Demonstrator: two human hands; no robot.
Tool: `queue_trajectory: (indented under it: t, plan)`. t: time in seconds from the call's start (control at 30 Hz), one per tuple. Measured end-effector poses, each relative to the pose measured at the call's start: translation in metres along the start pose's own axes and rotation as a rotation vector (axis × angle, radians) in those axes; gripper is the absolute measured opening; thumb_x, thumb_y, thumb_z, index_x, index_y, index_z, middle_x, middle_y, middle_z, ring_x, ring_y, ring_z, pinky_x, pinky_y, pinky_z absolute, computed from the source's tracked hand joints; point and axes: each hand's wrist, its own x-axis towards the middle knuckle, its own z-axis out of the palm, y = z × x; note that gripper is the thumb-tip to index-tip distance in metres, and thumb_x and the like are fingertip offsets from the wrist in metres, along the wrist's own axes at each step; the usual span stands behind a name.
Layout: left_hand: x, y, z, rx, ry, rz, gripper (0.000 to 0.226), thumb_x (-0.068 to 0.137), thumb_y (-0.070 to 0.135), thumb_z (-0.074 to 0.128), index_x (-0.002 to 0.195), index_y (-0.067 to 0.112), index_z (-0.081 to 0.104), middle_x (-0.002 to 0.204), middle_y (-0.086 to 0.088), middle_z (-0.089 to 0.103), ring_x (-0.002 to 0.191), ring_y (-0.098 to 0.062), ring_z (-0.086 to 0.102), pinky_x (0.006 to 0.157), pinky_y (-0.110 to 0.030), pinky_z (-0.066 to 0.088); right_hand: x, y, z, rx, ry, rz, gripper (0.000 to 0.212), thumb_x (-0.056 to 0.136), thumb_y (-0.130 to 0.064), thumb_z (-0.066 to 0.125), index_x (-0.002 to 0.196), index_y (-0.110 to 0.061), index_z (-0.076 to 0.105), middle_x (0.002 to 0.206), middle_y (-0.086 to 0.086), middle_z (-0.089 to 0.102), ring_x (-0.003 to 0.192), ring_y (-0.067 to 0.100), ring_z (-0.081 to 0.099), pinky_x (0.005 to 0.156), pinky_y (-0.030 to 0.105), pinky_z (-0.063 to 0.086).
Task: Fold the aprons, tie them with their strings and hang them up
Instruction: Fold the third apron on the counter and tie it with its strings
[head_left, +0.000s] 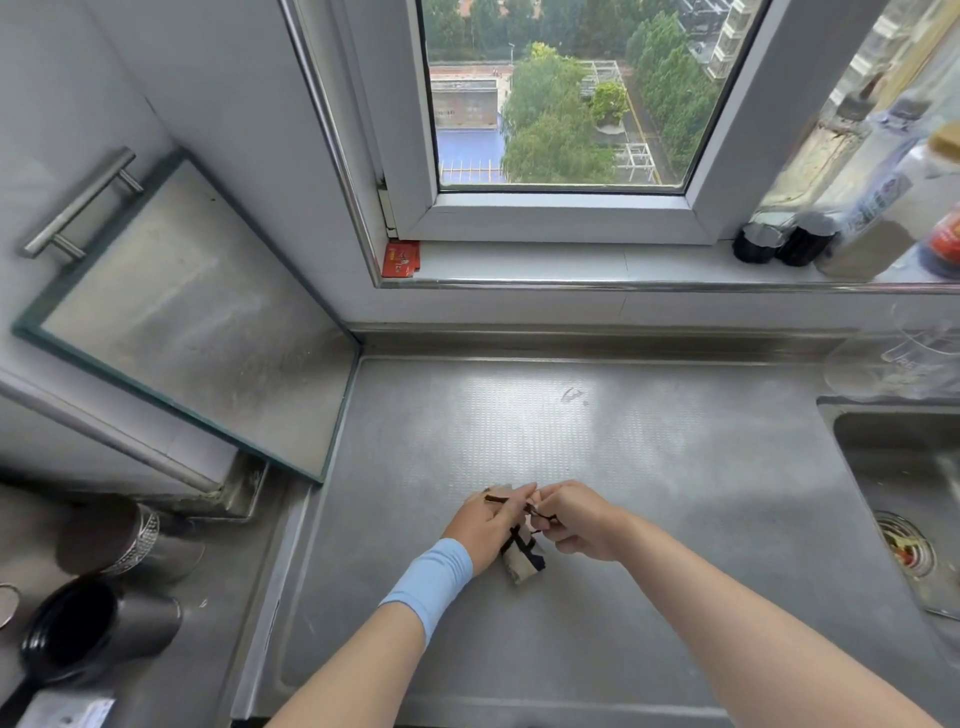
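Observation:
A small beige apron (521, 565), folded into a tight bundle with dark trim, lies on the steel counter (597, 431) near its front middle. My left hand (488, 525), with a light blue wristband, presses on the bundle and has a dark string (501, 500) across its fingers. My right hand (574, 519) pinches the other end of the dark string just right of the bundle. Both hands touch over the apron, and most of it is hidden under them.
A sink (904, 499) with a drain strainer sits at the right. Dark metal cups (130, 540) stand at the left. A glass-fronted cabinet door (182, 322) hangs open at back left. Bottles (883, 208) line the windowsill at right.

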Motion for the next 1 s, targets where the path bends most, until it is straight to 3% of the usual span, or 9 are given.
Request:
queue_trajectory:
  t: [0.17,0.27,0.37,0.5,0.63,0.77,0.83,0.93,1.0]
  plan:
    - [-0.01,0.012,0.004,-0.31,0.107,-0.174,0.03,0.101,0.04,0.039,0.111,0.039,0.068,0.094,0.022,0.065,0.09,0.005,0.057,0.069,0.002,0.037,0.003,0.001,0.004,-0.001,0.022,-0.058,0.03,0.094,0.006,0.035,0.087,-0.012,0.057,0.073,0.004,0.058,0.045,0.008,0.03,0.043,0.021,0.019]
    - [-0.01,0.004,-0.002,-0.508,0.171,-0.216,0.033,0.101,0.038,0.039,0.104,0.034,0.072,0.104,0.005,0.073,0.1,-0.012,0.066,0.09,-0.016,0.047,0.001,0.004,-0.006,-0.087,0.122,-0.059,0.033,0.094,0.007,0.034,0.093,-0.012,0.06,0.087,0.005,0.066,0.044,0.008,0.034,0.045,0.022,0.022]
    - [-0.014,-0.009,-0.005,-0.698,0.192,-0.22,0.038,0.104,0.031,0.034,0.106,0.024,0.072,0.111,-0.001,0.072,0.096,-0.014,0.066,0.094,-0.029,0.047,-0.003,0.01,-0.018,-0.333,0.293,-0.079,0.051,0.083,0.012,0.025,0.101,-0.012,0.067,0.096,0.004,0.07,0.061,0.007,0.055,0.047,0.019,0.033]
    - [-0.027,-0.026,0.0,-0.98,0.222,-0.267,0.042,0.105,0.025,0.033,0.095,0.012,0.072,0.105,0.0,0.071,0.074,-0.011,0.054,0.062,-0.022,0.036,0.002,0.018,-0.027,-0.649,0.295,-0.169,0.055,0.076,0.01,0.031,0.079,-0.024,0.075,0.088,-0.003,0.068,0.083,0.01,0.059,0.07,0.02,0.044]
    - [-0.03,-0.031,0.002,-1.219,0.225,-0.367,0.037,0.104,0.025,0.037,0.082,0.007,0.06,0.086,-0.01,0.071,0.064,-0.017,0.055,0.049,-0.02,0.04,0.008,0.017,-0.018,-0.61,0.304,-0.145,0.036,0.081,0.004,0.041,0.056,-0.019,0.05,0.061,-0.003,0.047,0.06,0.015,0.039,0.055,0.026,0.03]
    - [-0.021,-0.028,0.005,-1.253,0.246,-0.408,0.038,0.104,0.028,0.036,0.075,0.009,0.052,0.06,-0.005,0.054,0.052,-0.015,0.048,0.049,-0.021,0.043,0.006,0.012,0.001,-0.486,0.269,-0.115,0.016,0.081,-0.027,0.048,0.07,-0.018,0.04,0.07,-0.002,0.038,0.064,0.015,0.032,0.056,0.029,0.023]
    - [-0.015,-0.027,0.002,-1.196,0.262,-0.409,0.041,0.105,0.029,0.033,0.073,0.01,0.05,0.053,-0.001,0.046,0.044,-0.01,0.041,0.044,-0.018,0.037,0.008,0.014,0.002,-0.578,0.294,-0.14,0.03,0.088,-0.042,0.055,0.073,-0.018,0.043,0.072,-0.003,0.043,0.068,0.015,0.039,0.058,0.029,0.028]
    - [-0.006,-0.029,-0.007,-0.985,0.326,-0.408,0.043,0.106,0.025,0.03,0.07,0.011,0.049,0.046,0.005,0.038,0.037,-0.007,0.031,0.039,-0.016,0.026,0.011,0.018,-0.007,-0.728,0.388,-0.147,0.036,0.099,-0.039,0.052,0.07,-0.019,0.043,0.071,-0.004,0.049,0.073,0.018,0.047,0.058,0.025,0.032]
    - [-0.002,-0.03,-0.011,-0.7,0.337,-0.377,0.044,0.104,0.021,0.031,0.068,0.01,0.054,0.047,0.004,0.04,0.04,-0.009,0.033,0.039,-0.017,0.027,0.011,0.02,-0.012,-0.761,0.411,-0.117,0.038,0.1,-0.038,0.049,0.068,-0.019,0.043,0.072,-0.002,0.05,0.077,0.021,0.05,0.059,0.028,0.033]
